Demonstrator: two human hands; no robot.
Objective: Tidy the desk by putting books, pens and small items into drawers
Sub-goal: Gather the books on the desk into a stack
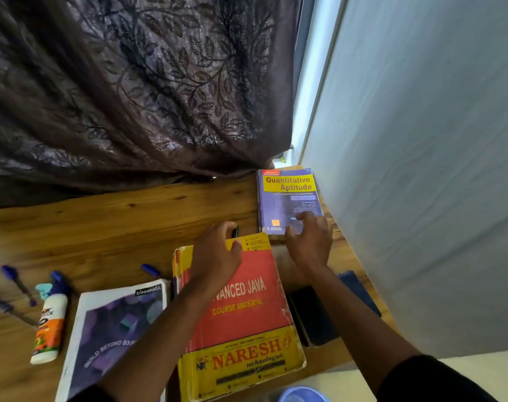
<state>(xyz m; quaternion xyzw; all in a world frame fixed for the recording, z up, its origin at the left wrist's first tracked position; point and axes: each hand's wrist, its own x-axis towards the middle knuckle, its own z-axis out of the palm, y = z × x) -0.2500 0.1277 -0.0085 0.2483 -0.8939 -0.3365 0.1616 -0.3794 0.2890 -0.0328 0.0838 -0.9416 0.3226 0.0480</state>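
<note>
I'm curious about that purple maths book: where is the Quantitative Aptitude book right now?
The Quantitative Aptitude book lies flat at the desk's far right corner, against the wall, just beyond the red Java book; the right hand touches its near edge.

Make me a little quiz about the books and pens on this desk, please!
1. True or false: the left hand lies on the red and yellow Advanced Java book.
2. Which book do the right hand fingers touch? A) the Classmate notebook B) the Quantitative Aptitude book C) the dark blue book
3. Fill in: the white glue bottle lies to the ___ of the notebook.

Key: 1 true. 2 B. 3 left.
</note>
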